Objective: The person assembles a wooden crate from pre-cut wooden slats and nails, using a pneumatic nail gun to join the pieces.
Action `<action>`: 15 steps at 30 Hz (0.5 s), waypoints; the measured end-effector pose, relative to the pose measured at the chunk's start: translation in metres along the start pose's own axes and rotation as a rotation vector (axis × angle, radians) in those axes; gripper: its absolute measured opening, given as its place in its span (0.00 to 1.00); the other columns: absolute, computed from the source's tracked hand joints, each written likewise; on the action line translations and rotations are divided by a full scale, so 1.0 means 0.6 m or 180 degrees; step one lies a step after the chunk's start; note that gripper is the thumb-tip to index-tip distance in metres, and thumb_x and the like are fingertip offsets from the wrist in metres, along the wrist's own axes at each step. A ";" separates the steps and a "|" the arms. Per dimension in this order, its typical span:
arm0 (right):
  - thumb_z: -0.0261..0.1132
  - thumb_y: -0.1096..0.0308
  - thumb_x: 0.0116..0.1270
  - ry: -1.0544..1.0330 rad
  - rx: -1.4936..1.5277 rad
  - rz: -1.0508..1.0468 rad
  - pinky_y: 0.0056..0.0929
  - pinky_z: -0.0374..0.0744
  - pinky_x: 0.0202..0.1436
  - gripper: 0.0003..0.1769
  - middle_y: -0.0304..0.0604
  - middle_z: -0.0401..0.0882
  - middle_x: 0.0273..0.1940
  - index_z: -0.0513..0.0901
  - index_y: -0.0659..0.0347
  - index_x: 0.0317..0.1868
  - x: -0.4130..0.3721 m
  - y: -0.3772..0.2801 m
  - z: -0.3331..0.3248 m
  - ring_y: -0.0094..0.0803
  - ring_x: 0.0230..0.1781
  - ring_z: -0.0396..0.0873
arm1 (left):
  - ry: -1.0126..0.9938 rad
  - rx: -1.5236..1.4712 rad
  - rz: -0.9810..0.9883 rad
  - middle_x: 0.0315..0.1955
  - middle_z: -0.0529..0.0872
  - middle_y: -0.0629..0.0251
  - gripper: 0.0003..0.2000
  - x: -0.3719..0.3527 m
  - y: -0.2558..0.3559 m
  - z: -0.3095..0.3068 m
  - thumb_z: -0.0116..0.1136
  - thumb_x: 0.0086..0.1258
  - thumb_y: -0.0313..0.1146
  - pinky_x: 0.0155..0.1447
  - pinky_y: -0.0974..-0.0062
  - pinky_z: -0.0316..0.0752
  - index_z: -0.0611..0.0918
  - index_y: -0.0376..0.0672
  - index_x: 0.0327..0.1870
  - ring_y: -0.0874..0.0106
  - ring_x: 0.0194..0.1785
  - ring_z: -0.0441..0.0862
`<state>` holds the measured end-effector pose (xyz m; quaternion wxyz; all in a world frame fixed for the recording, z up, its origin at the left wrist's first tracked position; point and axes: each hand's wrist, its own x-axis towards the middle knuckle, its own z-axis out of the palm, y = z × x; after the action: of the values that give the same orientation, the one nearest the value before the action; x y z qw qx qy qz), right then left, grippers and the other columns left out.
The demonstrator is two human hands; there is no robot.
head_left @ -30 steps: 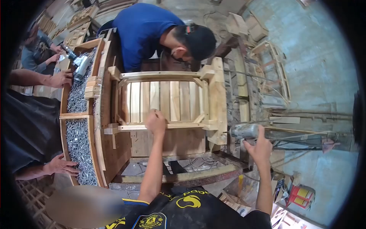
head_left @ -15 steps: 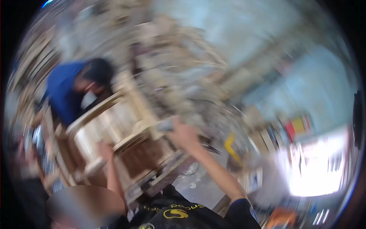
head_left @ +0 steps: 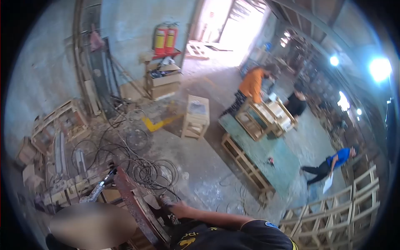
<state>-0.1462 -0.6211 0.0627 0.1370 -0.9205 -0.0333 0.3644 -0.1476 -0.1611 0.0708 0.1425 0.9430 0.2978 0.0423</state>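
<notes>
My right hand (head_left: 180, 209) is low in the head view, beside the dark red edge of the workbench (head_left: 132, 199). Its fingers are curled around or against a dark and pale object that I cannot make out. A dark hose runs close by the hand. On the bench's far corner lies a silvery tool (head_left: 98, 186) with a black end. Pale wood shows on the bench, partly hidden by a blurred patch. My left hand is out of sight.
Coiled hoses (head_left: 154, 168) lie on the floor beyond the bench. A wooden stool (head_left: 196, 118), a green table (head_left: 266, 156) with wooden frames, and stacked frames (head_left: 333, 212) stand around. A person in orange (head_left: 251, 85) works there; another in blue (head_left: 339, 157) walks at right.
The view has swung right, away from the wooden furniture piece and the nearby person in blue. My left hand, earlier on that piece, has left view. My right hand is now lower, beside the bench.
</notes>
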 end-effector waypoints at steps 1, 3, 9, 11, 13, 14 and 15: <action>0.63 0.61 0.59 -0.0335 -0.0194 -0.0244 0.42 0.80 0.47 0.22 0.49 0.80 0.50 0.78 0.56 0.54 0.059 0.055 0.119 0.44 0.48 0.82 | -0.0031 -0.0281 0.0274 0.31 0.87 0.50 0.18 -0.008 0.043 -0.014 0.62 0.61 0.52 0.35 0.56 0.77 0.88 0.46 0.39 0.61 0.30 0.84; 0.67 0.62 0.55 -0.0973 -0.0502 -0.0786 0.39 0.81 0.47 0.14 0.46 0.86 0.41 0.88 0.58 0.40 0.167 0.160 0.342 0.41 0.46 0.84 | -0.0103 -0.0833 0.0808 0.31 0.86 0.50 0.18 -0.019 0.137 -0.037 0.62 0.61 0.52 0.35 0.57 0.77 0.88 0.47 0.39 0.62 0.29 0.83; 0.66 0.54 0.52 0.0705 0.1608 0.0788 0.44 0.79 0.46 0.25 0.53 0.84 0.41 0.81 0.58 0.49 -0.048 0.139 0.081 0.50 0.45 0.82 | -0.0675 -0.1663 0.1850 0.30 0.84 0.53 0.16 -0.073 0.343 -0.053 0.61 0.62 0.51 0.35 0.59 0.75 0.86 0.47 0.38 0.63 0.29 0.81; 0.66 0.56 0.51 0.1311 0.1850 0.1003 0.47 0.79 0.44 0.21 0.53 0.84 0.40 0.81 0.58 0.45 -0.071 0.146 0.069 0.52 0.43 0.82 | -0.0861 -0.1823 0.2084 0.30 0.83 0.53 0.16 -0.092 0.390 -0.057 0.60 0.63 0.50 0.34 0.59 0.75 0.85 0.47 0.37 0.64 0.29 0.81; 0.66 0.57 0.50 0.1302 0.1675 0.1131 0.47 0.79 0.44 0.22 0.54 0.83 0.40 0.81 0.58 0.45 -0.065 0.166 0.081 0.52 0.43 0.81 | -0.1075 -0.1957 0.2315 0.29 0.82 0.54 0.15 -0.109 0.430 -0.057 0.60 0.63 0.50 0.34 0.60 0.75 0.84 0.48 0.37 0.64 0.28 0.80; 0.66 0.57 0.50 0.1279 0.1585 0.1202 0.47 0.79 0.44 0.22 0.54 0.83 0.40 0.81 0.58 0.45 -0.067 0.175 0.091 0.52 0.43 0.81 | -0.1182 -0.1995 0.2416 0.29 0.82 0.55 0.15 -0.117 0.445 -0.057 0.59 0.63 0.50 0.34 0.60 0.74 0.84 0.48 0.37 0.65 0.28 0.80; 0.66 0.58 0.49 0.1216 0.1588 0.1234 0.47 0.79 0.43 0.22 0.54 0.83 0.39 0.82 0.58 0.44 -0.076 0.172 0.096 0.52 0.42 0.81 | -0.1273 -0.2013 0.2509 0.29 0.82 0.55 0.14 -0.127 0.459 -0.057 0.59 0.64 0.49 0.34 0.61 0.74 0.84 0.48 0.36 0.65 0.28 0.79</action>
<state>-0.2226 -0.7143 0.0241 0.2895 -0.8994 0.2577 0.2021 -0.0643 -0.4119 0.1849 0.4464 0.8840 -0.1386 -0.0002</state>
